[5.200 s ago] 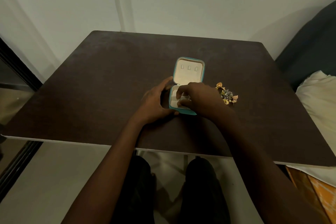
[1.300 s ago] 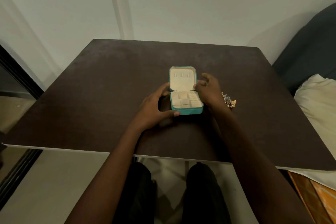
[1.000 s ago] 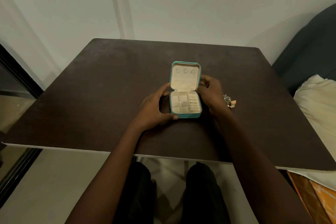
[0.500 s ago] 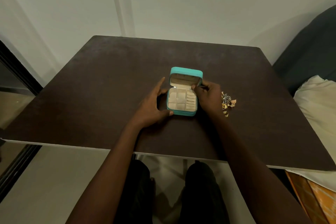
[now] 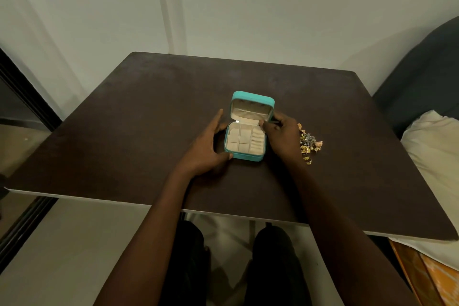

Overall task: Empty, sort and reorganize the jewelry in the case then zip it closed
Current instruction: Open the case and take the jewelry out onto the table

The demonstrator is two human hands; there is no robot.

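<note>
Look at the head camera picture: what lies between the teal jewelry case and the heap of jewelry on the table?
In the head view, the right hand lies between the jewelry case and the heap of jewelry, its fingers at the case's right side.

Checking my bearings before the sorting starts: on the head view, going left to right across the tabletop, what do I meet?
left hand → teal jewelry case, lid partly raised → right hand → jewelry pile, all on the dark table.

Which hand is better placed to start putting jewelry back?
Probably the right hand: the gold jewelry pile lies beside it, while the left hand steadies the empty teal zip case.
</note>
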